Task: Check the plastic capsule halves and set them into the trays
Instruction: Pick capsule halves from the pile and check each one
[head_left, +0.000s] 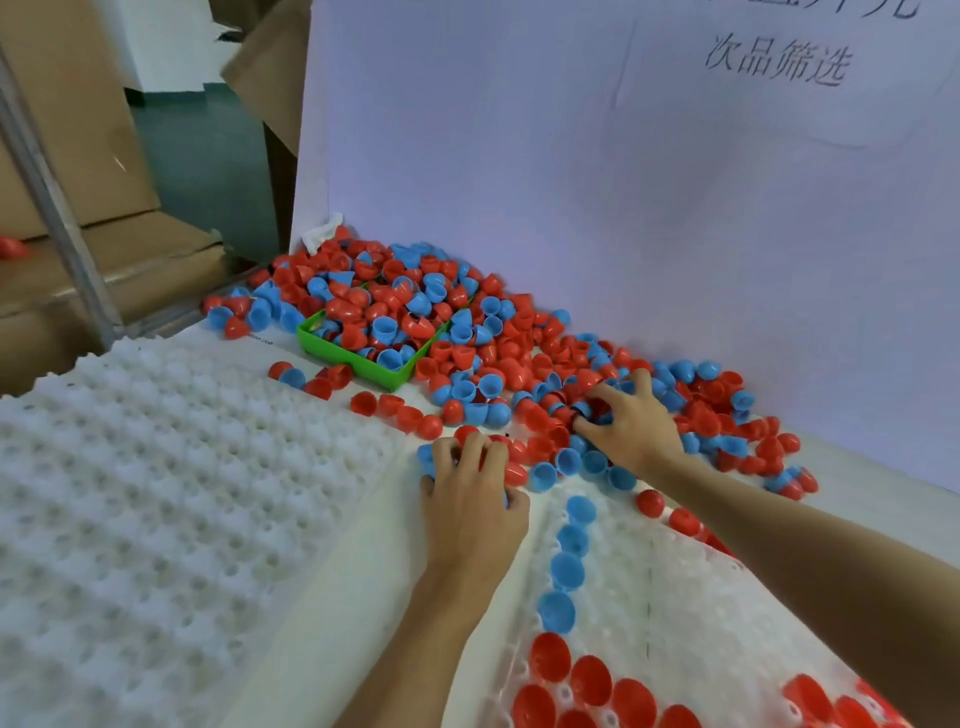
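A big heap of red and blue capsule halves (519, 353) lies along the foot of the white board. My left hand (475, 493) sits at the heap's near edge with fingers curled over red and blue halves (514, 473). My right hand (631, 421) reaches into the heap, fingers curled around a few halves (584, 408). A white dimpled tray (649, 597) on the right holds a column of blue halves (566, 569) and a row of red halves (587, 680). Another white dimpled tray (156, 493) on the left has bare pockets.
A green bin (358, 361) full of halves stands in the heap's left part. Loose halves (400, 410) lie between it and the left tray. A white board with writing (623, 182) backs the table. Cardboard boxes (67, 156) and a metal post (57, 208) stand at left.
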